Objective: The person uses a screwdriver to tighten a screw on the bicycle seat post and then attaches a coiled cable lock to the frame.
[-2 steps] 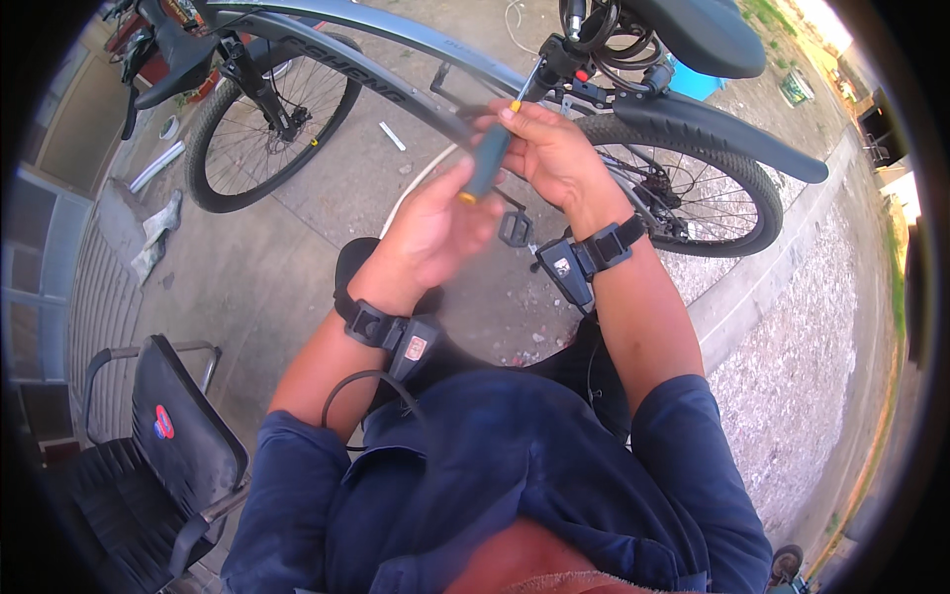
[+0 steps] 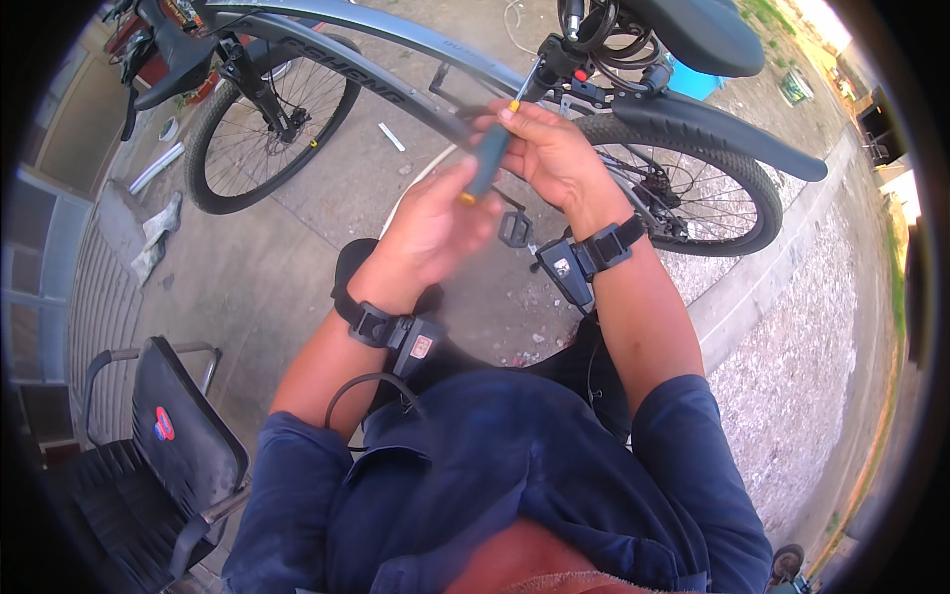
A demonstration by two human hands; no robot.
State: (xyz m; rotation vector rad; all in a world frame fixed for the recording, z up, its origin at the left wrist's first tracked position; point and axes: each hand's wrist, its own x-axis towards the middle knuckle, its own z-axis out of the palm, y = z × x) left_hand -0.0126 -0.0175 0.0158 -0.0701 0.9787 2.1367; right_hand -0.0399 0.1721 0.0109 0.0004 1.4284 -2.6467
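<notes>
A screwdriver (image 2: 490,153) with a dark green, yellow-tipped handle stands tilted, its thin metal shaft running up to the black fitting (image 2: 556,61) below the bicycle's saddle. My right hand (image 2: 544,148) pinches the screwdriver near the top of its handle, thumb and fingertips on it. My left hand (image 2: 435,223) is at the handle's lower end, its fingers smeared by motion, so I cannot make out whether they grip it. A grey bicycle frame (image 2: 366,79) crosses behind both hands, and a coiled black cable lock (image 2: 628,45) hangs beside the fitting.
The front wheel (image 2: 203,148) is upper left, the rear wheel (image 2: 752,213) right, a pedal (image 2: 515,228) below my right hand. A black chair (image 2: 198,436) stands lower left. White tubes (image 2: 156,166), a pale cloth (image 2: 158,233) and a blue container (image 2: 693,79) sit around the bicycle.
</notes>
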